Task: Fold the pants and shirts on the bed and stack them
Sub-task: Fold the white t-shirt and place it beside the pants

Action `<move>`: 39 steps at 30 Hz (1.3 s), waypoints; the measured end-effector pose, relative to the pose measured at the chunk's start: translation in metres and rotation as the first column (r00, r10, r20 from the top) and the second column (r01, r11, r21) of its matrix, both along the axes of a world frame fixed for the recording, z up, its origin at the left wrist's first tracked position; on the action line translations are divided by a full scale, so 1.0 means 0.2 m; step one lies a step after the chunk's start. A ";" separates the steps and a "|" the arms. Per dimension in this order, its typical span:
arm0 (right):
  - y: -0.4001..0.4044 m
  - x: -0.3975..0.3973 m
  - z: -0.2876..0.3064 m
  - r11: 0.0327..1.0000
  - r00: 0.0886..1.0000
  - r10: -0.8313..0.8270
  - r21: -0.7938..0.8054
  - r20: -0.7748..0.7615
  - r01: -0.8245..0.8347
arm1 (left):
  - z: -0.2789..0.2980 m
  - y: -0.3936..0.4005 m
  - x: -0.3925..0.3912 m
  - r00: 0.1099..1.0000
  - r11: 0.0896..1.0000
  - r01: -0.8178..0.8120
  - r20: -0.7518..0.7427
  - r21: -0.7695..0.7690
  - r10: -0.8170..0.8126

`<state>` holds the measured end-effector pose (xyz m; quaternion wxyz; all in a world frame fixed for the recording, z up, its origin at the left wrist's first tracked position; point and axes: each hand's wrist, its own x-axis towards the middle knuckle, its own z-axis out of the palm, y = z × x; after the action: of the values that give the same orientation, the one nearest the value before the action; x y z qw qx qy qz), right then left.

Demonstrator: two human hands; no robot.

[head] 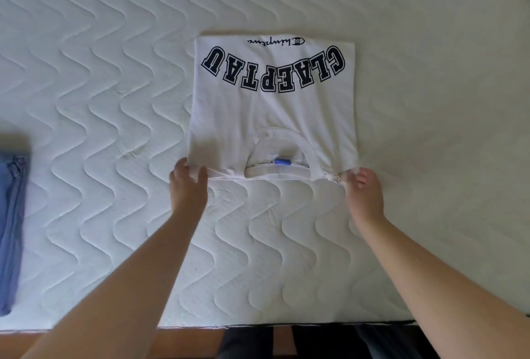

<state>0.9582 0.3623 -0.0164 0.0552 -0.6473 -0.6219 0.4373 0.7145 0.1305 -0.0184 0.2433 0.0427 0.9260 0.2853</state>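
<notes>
White shirt held at its near edge by both hands on the mattress.

The near corners of one white shirt [272, 106] are pinched by the left hand [187, 186] and the right hand [362, 192], fingers curled on the fabric; the shirt lies flat beyond them on the quilted mattress [114, 72]. One folded blue garment [11, 229] lies well apart at the left edge.
</notes>
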 end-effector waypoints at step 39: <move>0.42 -0.20 -0.02 0.972 0.990 -0.142 -0.190 -0.010 0.138 | -0.08 0.13 -0.33 0.997 0.996 -0.076 0.029 -0.048 0.078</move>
<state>0.9178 0.4466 -0.0208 0.0312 -0.6867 -0.5298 0.4969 0.6487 0.1563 -0.0340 0.2474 -0.0030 0.9295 0.2736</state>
